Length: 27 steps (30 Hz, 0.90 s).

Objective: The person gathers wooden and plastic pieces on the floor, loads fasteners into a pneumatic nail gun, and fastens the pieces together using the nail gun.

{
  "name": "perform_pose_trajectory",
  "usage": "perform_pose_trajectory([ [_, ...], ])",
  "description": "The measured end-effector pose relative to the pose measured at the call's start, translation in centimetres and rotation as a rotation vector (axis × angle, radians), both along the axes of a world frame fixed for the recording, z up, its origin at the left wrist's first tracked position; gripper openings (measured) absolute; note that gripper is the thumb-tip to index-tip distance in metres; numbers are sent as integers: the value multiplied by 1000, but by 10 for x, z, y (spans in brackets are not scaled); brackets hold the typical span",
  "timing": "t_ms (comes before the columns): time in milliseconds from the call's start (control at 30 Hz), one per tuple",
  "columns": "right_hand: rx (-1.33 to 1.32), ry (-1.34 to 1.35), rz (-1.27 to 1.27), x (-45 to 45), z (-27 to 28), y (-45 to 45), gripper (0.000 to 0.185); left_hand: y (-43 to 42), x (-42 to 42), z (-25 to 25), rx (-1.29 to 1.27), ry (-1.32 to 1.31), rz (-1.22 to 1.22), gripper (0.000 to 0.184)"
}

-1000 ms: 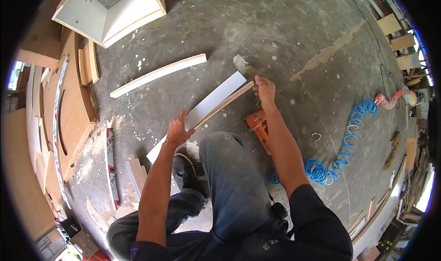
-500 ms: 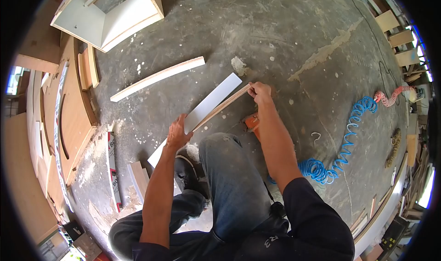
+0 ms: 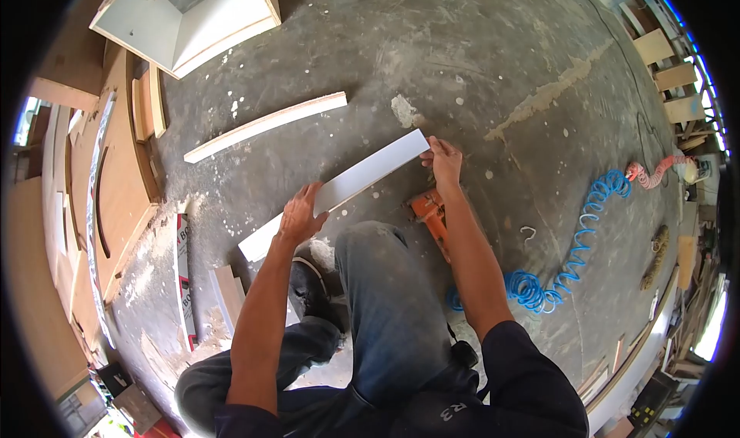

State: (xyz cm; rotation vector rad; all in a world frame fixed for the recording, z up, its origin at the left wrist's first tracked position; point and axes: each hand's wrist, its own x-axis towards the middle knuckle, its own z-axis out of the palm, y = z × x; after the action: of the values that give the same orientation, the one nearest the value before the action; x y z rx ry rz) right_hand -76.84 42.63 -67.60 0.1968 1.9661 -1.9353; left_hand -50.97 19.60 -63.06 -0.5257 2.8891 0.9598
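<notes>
A long white board [image 3: 371, 170] lies slantwise in front of my knees, a thin wooden edge showing along its lower side. Fingers wrapped over it, my left hand [image 3: 299, 216] grips the board near its middle. At the upper right end, my right hand [image 3: 443, 159] pinches the board's corner with closed fingers. Just below that hand, partly behind the forearm, an orange air nailer [image 3: 432, 216] rests on the floor. Another narrow white strip with a wooden edge [image 3: 266, 126] lies on the floor beyond the board.
A white open cabinet box [image 3: 185, 33] stands at the upper left. Blue coiled hose [image 3: 586, 230] runs along the right. Wooden panels [image 3: 127, 168] and a printed strip [image 3: 184, 284] are on the left. Short offcuts [image 3: 228, 292] lie beside my shoe [image 3: 310, 288].
The white board has swung toward my right hand and now covers most of the wooden strip that was apart from it. My right hand has moved slightly and now holds at the board's end.
</notes>
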Motion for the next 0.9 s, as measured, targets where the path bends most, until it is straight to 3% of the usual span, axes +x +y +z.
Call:
perform_pose_trajectory([
  [200,-76,155,111,-4,-1,-2,22,3,-4,-8,-4,-45,6,68],
  [267,302,403,233,-10,-3,1,20,1,-1,-13,15,-23,8,69],
  [300,306,404,243,-10,4,1,20,-2,-1,-13,23,-56,0,69],
  [367,223,79,215,-7,25,-3,19,-4,-2,-8,39,-81,-23,68],
  [600,197,85,269,-13,16,-5,20,-10,-5,-16,26,-82,-51,66],
  [900,143,45,143,-3,13,-13,20,-8,-29,-12,32,-154,-24,61],
])
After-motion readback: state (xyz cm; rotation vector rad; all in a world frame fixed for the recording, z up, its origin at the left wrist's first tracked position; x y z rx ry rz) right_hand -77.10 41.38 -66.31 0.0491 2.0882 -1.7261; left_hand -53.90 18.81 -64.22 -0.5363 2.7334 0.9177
